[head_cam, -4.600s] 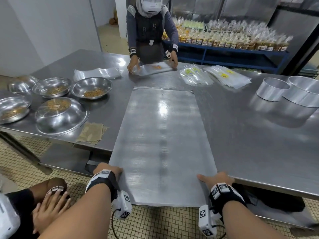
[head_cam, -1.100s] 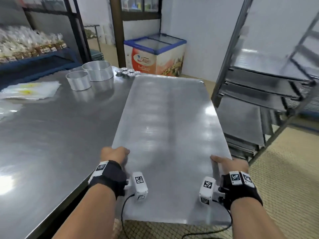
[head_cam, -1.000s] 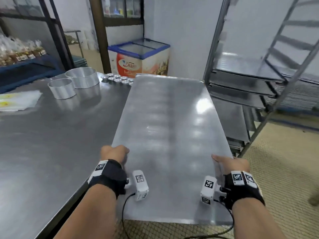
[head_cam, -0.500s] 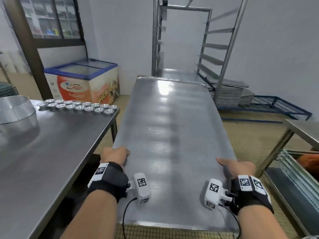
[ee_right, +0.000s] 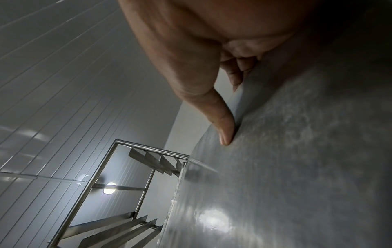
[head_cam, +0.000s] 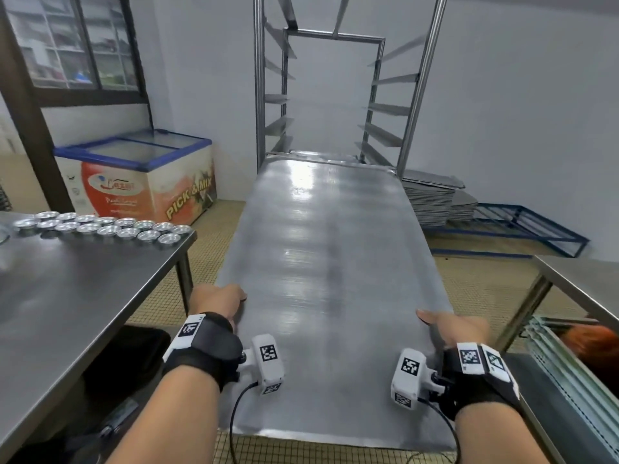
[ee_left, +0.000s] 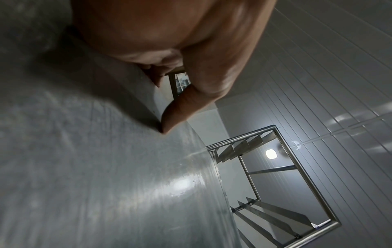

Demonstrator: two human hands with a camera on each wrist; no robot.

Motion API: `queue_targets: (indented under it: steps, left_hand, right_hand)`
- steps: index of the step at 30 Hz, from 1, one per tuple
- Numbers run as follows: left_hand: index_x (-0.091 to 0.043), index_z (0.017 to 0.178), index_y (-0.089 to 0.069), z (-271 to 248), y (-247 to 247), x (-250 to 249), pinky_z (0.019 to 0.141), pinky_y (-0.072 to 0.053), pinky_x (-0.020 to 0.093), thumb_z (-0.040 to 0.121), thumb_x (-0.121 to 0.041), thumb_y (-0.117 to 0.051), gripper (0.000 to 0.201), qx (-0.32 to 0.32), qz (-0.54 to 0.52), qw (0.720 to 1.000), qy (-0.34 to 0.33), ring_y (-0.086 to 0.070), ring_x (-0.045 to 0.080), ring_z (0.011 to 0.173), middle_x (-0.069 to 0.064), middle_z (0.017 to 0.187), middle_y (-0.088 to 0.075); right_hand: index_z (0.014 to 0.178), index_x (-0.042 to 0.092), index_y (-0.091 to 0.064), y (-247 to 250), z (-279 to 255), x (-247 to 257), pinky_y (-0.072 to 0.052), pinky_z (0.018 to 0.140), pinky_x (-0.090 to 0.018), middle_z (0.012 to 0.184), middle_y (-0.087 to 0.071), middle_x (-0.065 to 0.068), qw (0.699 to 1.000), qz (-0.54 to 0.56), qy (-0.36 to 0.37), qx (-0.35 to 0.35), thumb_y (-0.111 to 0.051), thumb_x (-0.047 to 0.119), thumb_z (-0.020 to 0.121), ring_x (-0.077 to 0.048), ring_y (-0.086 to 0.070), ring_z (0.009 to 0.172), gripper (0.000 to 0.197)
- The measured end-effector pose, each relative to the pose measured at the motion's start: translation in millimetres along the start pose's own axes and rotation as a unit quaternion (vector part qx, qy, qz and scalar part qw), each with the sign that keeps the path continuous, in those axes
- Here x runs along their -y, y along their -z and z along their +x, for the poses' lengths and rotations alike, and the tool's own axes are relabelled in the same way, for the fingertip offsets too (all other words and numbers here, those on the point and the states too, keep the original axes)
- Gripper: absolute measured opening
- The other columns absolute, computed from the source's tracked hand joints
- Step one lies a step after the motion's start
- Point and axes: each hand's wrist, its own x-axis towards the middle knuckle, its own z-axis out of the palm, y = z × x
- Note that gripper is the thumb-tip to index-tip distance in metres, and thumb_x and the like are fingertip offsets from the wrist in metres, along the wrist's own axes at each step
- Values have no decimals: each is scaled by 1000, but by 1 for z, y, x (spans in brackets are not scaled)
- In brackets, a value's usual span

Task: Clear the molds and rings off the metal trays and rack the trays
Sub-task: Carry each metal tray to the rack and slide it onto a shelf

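A long bare metal tray [head_cam: 328, 269] hangs level in the air between both hands. My left hand [head_cam: 217, 298] grips its left edge near the close end, thumb on top and fingers under; the thumb [ee_left: 180, 109] presses the sheet [ee_left: 95, 167]. My right hand [head_cam: 445, 324] holds the right edge the same way, thumb [ee_right: 220, 124] on the tray [ee_right: 297, 167]. The tray's far end points at the steel rack [head_cam: 335, 95] and reaches its lower rails. The rack [ee_left: 275, 176] also shows in the left wrist view and again, as a rack [ee_right: 131, 184], in the right wrist view. Several small round molds [head_cam: 100, 226] sit on the table.
A steel table [head_cam: 67, 313] stands at my left, another table corner [head_cam: 576, 283] at my right with trays stored below. A chest freezer [head_cam: 140, 179] is left of the rack. A stack of trays [head_cam: 432, 202] and a blue frame [head_cam: 522, 229] lie right of it.
I lifted the tray off the table, turned right with it and now face the rack. The tray's far end has come up to the rack's opening. Both grips are unchanged.
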Motion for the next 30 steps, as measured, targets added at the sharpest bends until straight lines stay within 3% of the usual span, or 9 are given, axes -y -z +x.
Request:
queue_targets:
  steps: [2,6,9,13,17,20,24,27,30]
  left_hand:
    - [-2,84,-58,6,-17,-4,78,-58,44,67,-1,-77,26,-12,13,1000,-2,-64,33,78,11,80,-63]
    - [-1,73,-52,17,-48,-14,75,-56,39,68,3,-76,24,-22,11,1000,-6,-63,30,77,11,77,-61]
    - [-5,70,-53,32,-68,-26,76,-58,41,68,3,-75,24,-22,17,1000,-11,-65,29,77,12,77,-63]
    - [-4,81,-54,62,-92,-41,83,-58,52,66,-1,-80,31,-27,49,998,-5,-68,35,84,20,95,-68]
    - [-4,82,-50,88,-116,-55,87,-56,55,69,3,-81,35,-28,78,997,-5,-66,37,93,19,93,-62]
    - [6,92,-61,117,-134,-61,88,-56,50,71,1,-82,30,-14,92,996,-6,-66,37,96,19,95,-64]
    - [7,105,-62,152,-155,-78,83,-52,37,75,-1,-80,36,2,98,995,-5,-62,33,95,12,99,-61]
    - [8,100,-64,175,-171,-92,79,-55,37,73,2,-78,31,28,93,995,20,-62,29,82,14,86,-64]
    - [5,100,-67,205,-185,-104,87,-55,44,56,-1,-78,46,52,84,995,17,-68,35,91,22,102,-70]
  right_hand:
    - [91,-2,-66,-6,21,9,-58,63,-61,79,-70,-21,1000,1,-2,6,-95,18,48,-38,-70,67,56]
    - [94,-6,-65,-14,56,31,-58,70,-41,86,-69,-20,1000,5,15,23,-95,15,53,-33,-69,73,54]
    - [103,-9,-62,-24,79,47,-51,70,-36,94,-66,-20,999,17,24,35,-93,13,60,-34,-64,79,58]
    - [109,-11,-59,-45,102,70,-49,75,-38,108,-66,-26,999,6,24,33,-93,11,60,-39,-64,92,64]
    - [110,-10,-61,-73,125,92,-53,76,-39,108,-67,-26,1000,-14,17,19,-94,10,58,-38,-66,94,64]
    - [107,-10,-63,-96,146,107,-57,82,-45,105,-69,-24,999,-28,20,16,-94,9,57,-37,-68,91,62]
    - [111,-13,-62,-122,169,124,-54,79,-39,104,-67,-18,998,-46,22,24,-89,6,67,-36,-67,94,55]
    - [115,-12,-62,-139,179,144,-55,85,-43,113,-67,-23,997,-67,29,27,-88,8,69,-36,-66,96,56]
    - [123,-8,-60,-151,189,163,-49,94,-40,127,-62,-23,989,-130,66,38,-81,15,78,-37,-60,117,55]
